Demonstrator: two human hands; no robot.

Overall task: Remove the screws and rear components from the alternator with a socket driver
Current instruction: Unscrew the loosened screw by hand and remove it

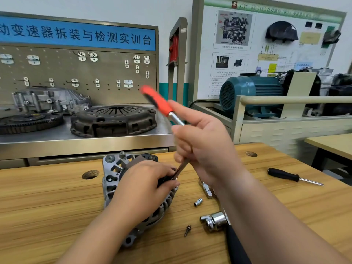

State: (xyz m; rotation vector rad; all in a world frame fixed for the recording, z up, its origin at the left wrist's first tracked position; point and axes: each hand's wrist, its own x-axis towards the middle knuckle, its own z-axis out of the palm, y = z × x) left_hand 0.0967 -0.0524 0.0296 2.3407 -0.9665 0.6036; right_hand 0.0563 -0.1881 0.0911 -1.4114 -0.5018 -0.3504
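The alternator (111, 180) lies on the wooden desk (47, 202) in front of the person, a little left of centre, with its ribbed silver housing showing round the left hand (144, 185). That hand lies on top of it, fingers curled over the dark rear part and gripping it, so much of the rear face is hidden. The right hand (205, 147) is raised above and to the right of the alternator, wrapped round the steel shaft of the socket driver (159, 102), with the index finger stretched up toward the orange handle. The driver slants from upper left down to its tip, which meets the alternator's rear right beside the left thumb; the fastener under it cannot be made out. The two hands are close together but not touching. On the desk just right of the alternator lie a small loose socket (198, 202), a single screw (187, 230) and a ratchet (215, 221) with a black handle, partly under the right forearm. A black-handled screwdriver (293, 177) lies well apart at the right.
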